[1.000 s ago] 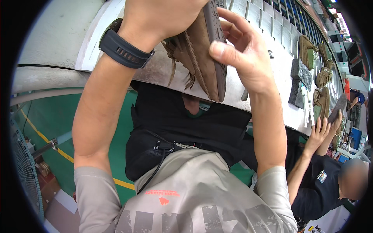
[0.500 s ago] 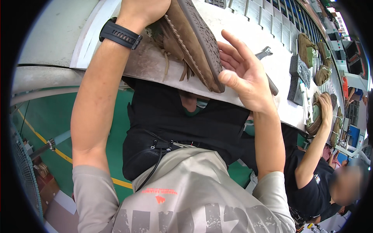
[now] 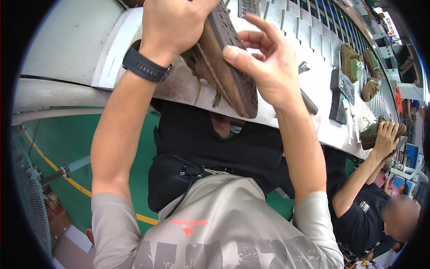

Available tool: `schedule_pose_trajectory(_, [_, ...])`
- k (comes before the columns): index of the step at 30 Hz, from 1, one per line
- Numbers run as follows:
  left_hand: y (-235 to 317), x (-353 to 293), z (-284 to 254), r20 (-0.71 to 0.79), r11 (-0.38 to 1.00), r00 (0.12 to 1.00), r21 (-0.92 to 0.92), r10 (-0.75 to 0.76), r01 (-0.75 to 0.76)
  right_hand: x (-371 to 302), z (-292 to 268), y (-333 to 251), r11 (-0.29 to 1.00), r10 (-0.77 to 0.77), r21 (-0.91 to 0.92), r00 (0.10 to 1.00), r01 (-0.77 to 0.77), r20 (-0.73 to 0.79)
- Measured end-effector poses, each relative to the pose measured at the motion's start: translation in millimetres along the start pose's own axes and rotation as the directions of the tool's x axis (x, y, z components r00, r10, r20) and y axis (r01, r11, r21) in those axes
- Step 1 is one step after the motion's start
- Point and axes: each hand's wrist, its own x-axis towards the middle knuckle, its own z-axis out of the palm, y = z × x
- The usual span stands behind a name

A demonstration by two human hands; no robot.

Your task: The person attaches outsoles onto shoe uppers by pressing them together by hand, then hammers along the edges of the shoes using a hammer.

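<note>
My left hand [image 3: 179,24], with a black watch on its wrist, is closed round the upper end of a brown shoe [image 3: 235,101]. The shoe is tipped on its side over the near table edge, its dark treaded sole facing right and its laces hanging down at left. My right hand [image 3: 275,67] is at the sole side with fingers apart. Its thumb lies against the sole's edge; whether the fingertips touch the sole I cannot tell. Beside that hand lies a metal tool head [image 3: 304,67], wrench-like, and a dark handle [image 3: 309,103].
Dark grey blocks [image 3: 342,83] and white syringe-like tubes [image 3: 351,119] sit to the right. Several brown-green shoes [image 3: 349,62] stand by the roller conveyor [image 3: 331,27]. A co-worker [image 3: 358,210] at right handles another shoe. A fan [image 3: 31,193] stands at lower left.
My left hand has come slightly down and right with the shoe. My right hand has moved up and left, its thumb onto the sole edge. The co-worker's shoe is now lifted.
</note>
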Motion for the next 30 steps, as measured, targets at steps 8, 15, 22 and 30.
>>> schedule_pose_trajectory(8, [36, -2, -50, 0.094, 0.758, 0.757, 0.036, 0.647, -0.652, -10, 6, -53, 0.777, -0.596, -0.29, 0.801, 0.559, -0.052])
schedule_pose_trajectory(15, [35, -18, -61, 0.142, 0.756, 0.76, 0.092, 0.634, -0.648, -7, 5, -68, 0.783, -0.604, -0.158, 0.796, 0.601, 0.038])
schedule_pose_trajectory(22, [40, -13, -64, 0.174, 0.692, 0.713, 0.174, 0.679, -0.701, 9, -8, -79, 0.814, -0.535, -0.136, 0.82, 0.565, 0.205])
schedule_pose_trajectory(30, [45, -15, -60, 0.146, 0.687, 0.706, 0.165, 0.693, -0.708, 8, -6, -72, 0.884, -0.467, 0.055, 0.866, 0.465, 0.18])
